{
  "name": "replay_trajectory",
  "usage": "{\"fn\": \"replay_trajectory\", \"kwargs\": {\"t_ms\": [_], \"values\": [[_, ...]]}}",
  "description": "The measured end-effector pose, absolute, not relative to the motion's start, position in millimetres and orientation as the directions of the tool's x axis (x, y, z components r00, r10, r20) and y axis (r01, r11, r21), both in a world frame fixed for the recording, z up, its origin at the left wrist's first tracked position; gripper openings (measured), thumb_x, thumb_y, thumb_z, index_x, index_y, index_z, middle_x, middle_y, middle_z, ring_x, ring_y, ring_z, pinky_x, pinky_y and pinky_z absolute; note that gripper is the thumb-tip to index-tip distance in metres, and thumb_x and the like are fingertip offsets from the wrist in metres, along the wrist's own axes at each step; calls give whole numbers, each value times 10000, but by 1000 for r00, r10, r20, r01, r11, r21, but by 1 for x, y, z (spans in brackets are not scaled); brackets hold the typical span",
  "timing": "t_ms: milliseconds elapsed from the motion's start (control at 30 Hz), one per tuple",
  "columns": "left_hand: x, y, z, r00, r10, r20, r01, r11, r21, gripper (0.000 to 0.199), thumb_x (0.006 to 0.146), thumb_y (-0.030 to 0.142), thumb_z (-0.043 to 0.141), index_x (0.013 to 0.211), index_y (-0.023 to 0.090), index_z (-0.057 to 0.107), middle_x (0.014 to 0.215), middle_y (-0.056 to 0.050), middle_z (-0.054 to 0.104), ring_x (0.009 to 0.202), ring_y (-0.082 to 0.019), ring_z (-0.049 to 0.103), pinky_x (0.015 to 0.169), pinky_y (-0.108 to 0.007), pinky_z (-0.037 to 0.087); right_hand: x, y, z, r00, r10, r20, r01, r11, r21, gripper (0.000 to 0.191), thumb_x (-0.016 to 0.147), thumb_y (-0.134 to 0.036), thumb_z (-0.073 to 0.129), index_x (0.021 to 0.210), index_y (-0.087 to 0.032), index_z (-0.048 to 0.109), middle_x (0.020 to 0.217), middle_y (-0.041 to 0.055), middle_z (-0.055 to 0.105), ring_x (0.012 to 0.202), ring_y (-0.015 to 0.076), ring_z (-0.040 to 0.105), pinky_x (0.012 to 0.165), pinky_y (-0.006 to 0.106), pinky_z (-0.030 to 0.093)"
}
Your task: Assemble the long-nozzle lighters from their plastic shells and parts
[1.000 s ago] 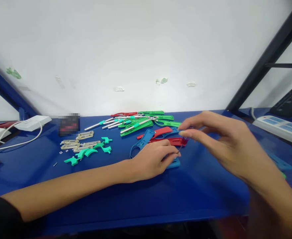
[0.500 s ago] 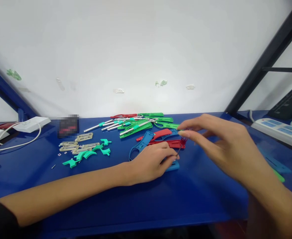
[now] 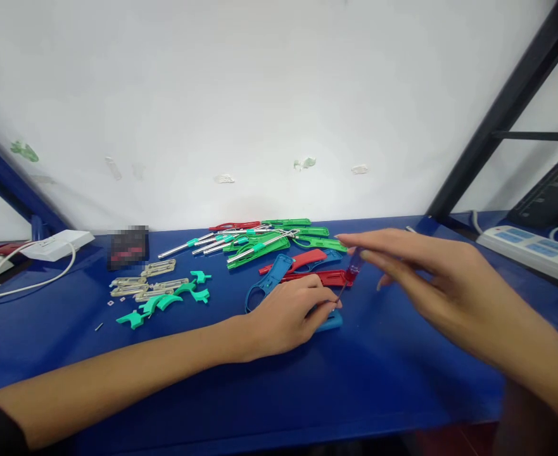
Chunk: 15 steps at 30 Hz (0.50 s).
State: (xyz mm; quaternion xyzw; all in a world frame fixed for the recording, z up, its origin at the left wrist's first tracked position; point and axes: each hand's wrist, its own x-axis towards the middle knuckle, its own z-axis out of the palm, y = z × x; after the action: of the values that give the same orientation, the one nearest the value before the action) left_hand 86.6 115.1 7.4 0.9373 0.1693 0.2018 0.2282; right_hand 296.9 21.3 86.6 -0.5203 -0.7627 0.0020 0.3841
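Note:
My right hand (image 3: 431, 272) pinches the dark handle of a small screwdriver (image 3: 353, 269) between thumb and fingers. The screwdriver slants down so its tip meets the fingertips of my left hand (image 3: 292, 313). Those fingers are closed on a blue plastic piece (image 3: 330, 321), which lies low over the table and is mostly hidden by the hand. Just behind my left hand is another blue piece with a ring end (image 3: 270, 278). Red pieces (image 3: 307, 259) lie beyond it.
Green handles with metal rods (image 3: 259, 247) are heaped near the wall. Turquoise parts (image 3: 169, 299) and clear frames (image 3: 148, 285) lie to the left on the blue table (image 3: 259, 405). A power strip (image 3: 530, 250) is at right, a white box (image 3: 60, 246) at left.
The fingers of my right hand have shifted and straightened around the screwdriver handle, showing more of it. The camera view has moved slightly. My left hand stays in place.

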Motion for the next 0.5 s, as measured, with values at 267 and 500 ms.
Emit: {"fn": "replay_trajectory", "kwargs": {"t_ms": [267, 500], "values": [[86, 114, 6, 861, 408, 306, 224, -841, 492, 279, 1100, 215, 518, 1198, 152, 772, 1073, -85, 694, 1010, -217, 700, 914, -324, 541, 294, 23, 86, -111, 800, 590, 804, 421, -420, 160, 1030, -469, 660, 1087, -377, 777, 997, -22, 801, 846, 233, 748, 697, 351, 569], [86, 115, 6, 862, 407, 301, 226, -841, 491, 261, 1100, 209, 523, 1180, 165, 768, 1068, -77, 704, 1004, -207, 703, 907, -315, 548, 297, 19, 87, -170, 806, 566, 761, 473, -445, 289, 1083, -337, 563, 1288, -427, 746, 1230, -75, 807, 1061, 209, 770, 900, 338, 588]]}}
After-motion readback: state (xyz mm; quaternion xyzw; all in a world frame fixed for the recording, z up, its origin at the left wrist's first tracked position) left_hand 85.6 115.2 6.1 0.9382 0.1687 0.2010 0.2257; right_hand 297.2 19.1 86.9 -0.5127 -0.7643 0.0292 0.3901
